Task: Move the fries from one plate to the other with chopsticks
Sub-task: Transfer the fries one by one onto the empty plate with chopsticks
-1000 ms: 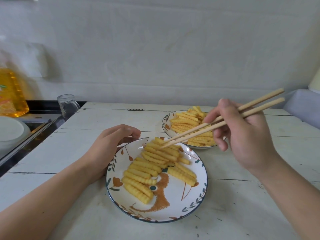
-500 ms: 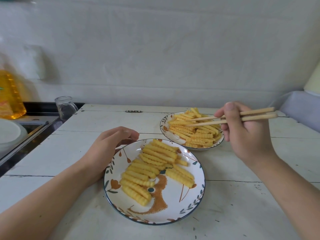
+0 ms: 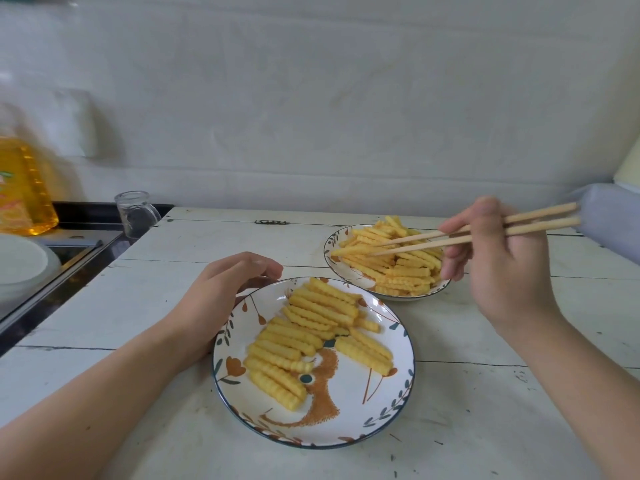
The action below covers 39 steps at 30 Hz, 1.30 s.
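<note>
We hold a pair of wooden chopsticks [image 3: 474, 233] in our right hand [image 3: 498, 268], fingers curled round the upper shafts so the tips can open and close over the heap of crinkle-cut fries [image 3: 398, 258] on the far plate [image 3: 332, 261]. The tips sit down among the fries at the left side of that heap, close together, on or beside one long fry; we cannot tell whether it is yet gripped. The sticks slant low and nearly level, which by our reading lets them slide along a fry's length rather than stab at it.

Our left hand [image 3: 221, 296] rests on the white table [image 3: 138, 306] just left of the near plate [image 3: 381, 424], fingers loosely curled and holding nothing, touching or nearly touching the rim, seemingly to steady the plate. On that near plate, painted with leaves and an orange-brown figure, a row of fries [image 3: 304, 337] lies side by side across the far and left part; the near part is bare glaze. The two plates stand close together, right for a short carry.

At the far left edge stand a small glass jar [image 3: 135, 213] and a bottle of yellow oil [image 3: 24, 188], well apart from both plates.
</note>
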Tool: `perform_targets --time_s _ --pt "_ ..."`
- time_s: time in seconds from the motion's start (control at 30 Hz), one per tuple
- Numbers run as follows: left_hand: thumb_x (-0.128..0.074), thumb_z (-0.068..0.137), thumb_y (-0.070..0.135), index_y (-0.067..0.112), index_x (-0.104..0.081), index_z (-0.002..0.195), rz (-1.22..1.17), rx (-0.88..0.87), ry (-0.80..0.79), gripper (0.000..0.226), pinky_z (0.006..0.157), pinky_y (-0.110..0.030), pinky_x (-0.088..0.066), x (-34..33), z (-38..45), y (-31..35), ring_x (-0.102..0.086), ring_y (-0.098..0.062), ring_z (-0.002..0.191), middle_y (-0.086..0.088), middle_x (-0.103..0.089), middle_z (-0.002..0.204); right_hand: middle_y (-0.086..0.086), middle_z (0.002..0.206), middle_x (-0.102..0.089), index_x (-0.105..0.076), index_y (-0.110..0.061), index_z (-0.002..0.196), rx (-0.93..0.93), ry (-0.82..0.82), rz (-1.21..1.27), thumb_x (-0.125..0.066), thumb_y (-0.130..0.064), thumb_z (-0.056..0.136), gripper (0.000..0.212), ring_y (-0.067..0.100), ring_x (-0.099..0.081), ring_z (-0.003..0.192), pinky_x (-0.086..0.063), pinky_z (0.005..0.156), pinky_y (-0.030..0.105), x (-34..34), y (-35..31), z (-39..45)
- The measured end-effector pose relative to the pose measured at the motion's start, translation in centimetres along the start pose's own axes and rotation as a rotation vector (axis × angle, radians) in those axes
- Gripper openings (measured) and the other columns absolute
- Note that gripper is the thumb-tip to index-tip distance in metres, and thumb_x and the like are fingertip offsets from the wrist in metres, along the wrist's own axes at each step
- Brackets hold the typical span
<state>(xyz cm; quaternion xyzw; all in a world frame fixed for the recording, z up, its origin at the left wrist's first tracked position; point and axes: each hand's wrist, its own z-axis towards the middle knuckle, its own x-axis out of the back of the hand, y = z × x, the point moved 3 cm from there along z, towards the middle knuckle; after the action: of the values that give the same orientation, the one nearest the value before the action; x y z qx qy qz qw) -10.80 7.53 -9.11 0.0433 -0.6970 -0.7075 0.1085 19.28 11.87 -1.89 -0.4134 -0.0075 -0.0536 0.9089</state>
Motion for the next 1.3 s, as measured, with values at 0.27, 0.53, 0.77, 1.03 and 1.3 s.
perform_targets --time_s 0.27,0.53,0.77,1.03,1.3 --pt "-0.057 0.102 0.028 0.015 -0.082 0.094 -0.034 -0.008 -0.019 0.029 0.105 -0.058 -0.054 0.0 0.1 0.0 -0.073 -0.03 0.11 -0.012 -0.079 0.11 0.011 0.047 -0.05 -0.062 -0.01 0.059 -0.195 -0.122 0.28 -0.04 -0.055 0.09 0.06 0.03 -0.049 0.032 -0.039 0.036 0.027 -2.9 -2.5 -2.3" --pt "-0.056 0.104 0.026 0.014 -0.082 0.095 -0.038 -0.013 -0.026 0.03 0.103 -0.057 -0.055 0.1 0.2 -0.1 -0.072 -0.031 0.113 -0.011 -0.078 0.112 0.011 0.047 -0.048 -0.061 -0.006 0.064 -0.141 -0.228 0.182 -0.047 -0.049 0.09 0.052 0.031 -0.047 0.032 -0.038 0.035 0.027 -3.7 -3.6 -3.9" --pt "-0.05 0.108 0.021 0.015 -0.082 0.092 -0.005 -0.01 -0.016 0.036 0.1 -0.054 -0.056 0.1 0.4 -0.3 -0.073 -0.029 0.109 -0.011 -0.078 0.109 0.009 0.049 -0.048 -0.062 -0.009 0.065 -0.153 -0.194 0.2 -0.046 -0.057 0.086 0.055 0.025 -0.044 0.033 -0.035 0.036 0.026 -3.3 -3.6 -3.1" --pt "-0.05 0.108 0.023 0.017 -0.083 0.093 -0.005 0.006 -0.006 0.037 0.106 -0.06 -0.053 0.1 0.3 -0.3 -0.072 -0.031 0.112 -0.01 -0.078 0.112 0.006 0.049 -0.051 -0.062 -0.009 0.065 -0.17 -0.204 0.197 -0.044 -0.054 0.088 0.053 0.024 -0.048 0.033 -0.039 0.037 0.024 -3.5 -3.0 -3.1" --pt "-0.05 0.108 0.022 0.015 -0.082 0.093 -0.016 0.004 -0.003 0.036 0.105 -0.059 -0.053 0.1 0.3 -0.3 -0.072 -0.033 0.113 -0.011 -0.078 0.112 0.002 0.055 -0.053 -0.062 -0.015 0.077 -0.04 0.168 0.001 -0.041 -0.05 0.103 0.048 0.024 -0.05 0.039 -0.039 0.043 0.028 1.1 -0.9 0.6"
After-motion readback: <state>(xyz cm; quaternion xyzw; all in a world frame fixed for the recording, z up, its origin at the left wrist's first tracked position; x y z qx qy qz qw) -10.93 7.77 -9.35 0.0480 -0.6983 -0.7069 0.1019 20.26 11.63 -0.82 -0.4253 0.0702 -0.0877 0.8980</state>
